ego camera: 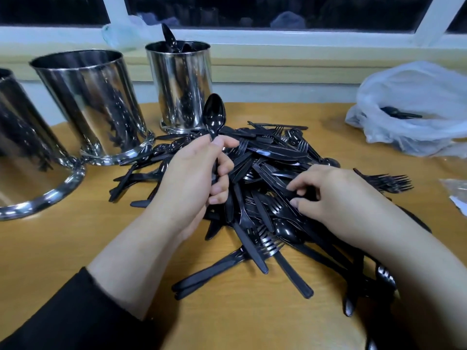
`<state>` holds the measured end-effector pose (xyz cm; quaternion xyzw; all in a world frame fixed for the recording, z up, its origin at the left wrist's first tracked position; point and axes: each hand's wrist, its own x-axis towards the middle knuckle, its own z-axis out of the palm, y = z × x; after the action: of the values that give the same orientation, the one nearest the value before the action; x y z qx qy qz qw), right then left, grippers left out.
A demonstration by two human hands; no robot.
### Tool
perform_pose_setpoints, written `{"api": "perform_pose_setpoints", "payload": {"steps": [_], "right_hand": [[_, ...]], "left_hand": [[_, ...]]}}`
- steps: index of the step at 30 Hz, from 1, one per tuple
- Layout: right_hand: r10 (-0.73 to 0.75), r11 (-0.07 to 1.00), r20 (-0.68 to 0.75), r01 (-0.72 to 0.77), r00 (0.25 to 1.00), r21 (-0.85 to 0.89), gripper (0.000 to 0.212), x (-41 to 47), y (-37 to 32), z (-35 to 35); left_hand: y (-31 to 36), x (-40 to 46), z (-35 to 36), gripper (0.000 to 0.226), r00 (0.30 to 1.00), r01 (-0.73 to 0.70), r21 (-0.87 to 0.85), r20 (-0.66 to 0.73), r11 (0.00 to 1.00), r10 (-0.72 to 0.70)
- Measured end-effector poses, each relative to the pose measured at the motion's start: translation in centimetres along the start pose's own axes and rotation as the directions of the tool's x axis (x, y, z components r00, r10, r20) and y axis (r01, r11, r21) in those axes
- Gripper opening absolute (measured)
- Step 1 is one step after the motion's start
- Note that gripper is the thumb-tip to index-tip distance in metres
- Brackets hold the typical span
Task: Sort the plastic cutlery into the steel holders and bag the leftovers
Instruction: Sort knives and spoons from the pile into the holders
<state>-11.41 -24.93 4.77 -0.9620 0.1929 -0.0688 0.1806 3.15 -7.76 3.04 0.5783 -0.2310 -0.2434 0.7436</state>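
Observation:
A heap of black plastic cutlery [267, 157] lies in the middle of the wooden table [75, 238]: forks, knives and spoons mixed. My left hand [192, 175] grips a black spoon [213, 114] upright, bowl up, over the heap's left side. My right hand [336, 198] rests on the heap's right side, and its fingers pinch a black handle [293, 192]. Three steel holders stand at the back left: the far one [180, 84] has black cutlery sticking out, the middle one [93, 102] shows no contents, and the left one [22, 147] is cut off by the frame.
A white plastic bag [414, 107] lies open at the back right with a black piece inside. A few forks [389, 181] lie apart at the right. A clear wrapper [457, 195] sits at the right edge. A window sill runs behind the table.

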Motion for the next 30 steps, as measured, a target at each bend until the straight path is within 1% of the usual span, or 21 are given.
{"api": "perform_pose_setpoints", "payload": {"steps": [2, 4, 6, 8, 11, 12, 14, 15, 16, 18, 21, 23, 25, 27, 30], "right_hand": [[0.002, 1.0, -0.024, -0.002, 1.0, 0.016, 0.015, 0.2, 0.0, 0.2], [0.002, 0.997, -0.042, 0.001, 0.999, 0.074, 0.012, 0.3, 0.0, 0.5], [0.006, 0.984, -0.057, 0.005, 0.998, 0.18, 0.009, 0.5, 0.1, 0.6], [0.0, 0.948, -0.094, 0.03, 0.996, 0.318, 0.007, 0.9, -0.2, 0.3], [0.037, 0.834, -0.25, 0.108, 0.968, 0.542, 0.008, 1.9, -0.6, -0.7], [0.073, 0.772, -0.3, 0.136, 0.951, 0.621, 0.009, 2.2, -0.7, -0.9], [0.177, 0.62, -0.352, 0.173, 0.919, 0.765, 0.01, 2.5, -0.8, -1.1], [0.226, 0.563, -0.369, 0.188, 0.901, 0.805, 0.009, 2.7, -0.8, -1.1], [0.266, 0.531, -0.389, 0.203, 0.882, 0.823, 0.007, 2.7, -0.8, -1.2], [0.323, 0.501, -0.429, 0.232, 0.844, 0.834, 0.005, 2.8, -0.8, -1.3], [0.375, 0.459, -0.475, 0.286, 0.796, 0.842, 0.015, 2.9, -0.6, -1.3], [0.384, 0.444, -0.476, 0.294, 0.791, 0.847, 0.02, 3.0, -0.4, -1.0], [0.4, 0.386, -0.451, 0.3, 0.798, 0.872, 0.024, 3.1, -0.3, -0.5], [0.427, 0.264, -0.399, 0.31, 0.812, 0.913, 0.026, 3.2, -0.1, -0.3], [0.447, 0.071, -0.288, 0.288, 0.847, 0.955, 0.022, 3.1, -0.1, -0.2]], "left_hand": [[-0.2, -0.2, 0.3, 0.024, 1.0, 0.015, 0.038, 0.017, 0.999, -0.015], [-0.3, -0.5, 0.5, 0.024, 0.999, 0.032, 0.056, 0.019, 0.998, -0.033], [-0.3, -0.6, 0.6, 0.024, 0.999, 0.039, 0.054, 0.022, 0.998, -0.04], [-0.1, -0.7, 0.7, 0.024, 0.999, 0.041, 0.049, 0.029, 0.998, -0.042], [-0.1, -0.8, 0.9, 0.023, 0.998, 0.045, 0.062, 0.035, 0.997, -0.047], [-0.1, -0.8, 1.0, 0.024, 0.998, 0.047, 0.071, 0.036, 0.996, -0.05], [-0.1, -0.9, 1.0, 0.024, 0.998, 0.052, 0.09, 0.037, 0.995, -0.056], [-0.1, -0.9, 1.0, 0.024, 0.998, 0.053, 0.096, 0.036, 0.994, -0.056], [-0.1, -1.0, 1.0, 0.024, 0.998, 0.053, 0.099, 0.035, 0.994, -0.056], [0.0, -1.0, 1.1, 0.024, 0.998, 0.054, 0.106, 0.03, 0.993, -0.057], [0.0, -0.9, 1.1, 0.025, 0.998, 0.05, 0.117, 0.029, 0.992, -0.053], [-0.1, -0.9, 1.2, 0.025, 0.998, 0.047, 0.127, 0.029, 0.991, -0.051], [-0.1, -0.9, 1.3, 0.026, 0.998, 0.05, 0.127, 0.026, 0.991, -0.054], [-0.3, -0.8, 1.2, 0.029, 0.998, 0.063, 0.111, 0.019, 0.992, -0.065], [-0.3, -0.7, 1.3, 0.04, 0.995, 0.097, -0.022, 0.023, 0.995, -0.096]]}}
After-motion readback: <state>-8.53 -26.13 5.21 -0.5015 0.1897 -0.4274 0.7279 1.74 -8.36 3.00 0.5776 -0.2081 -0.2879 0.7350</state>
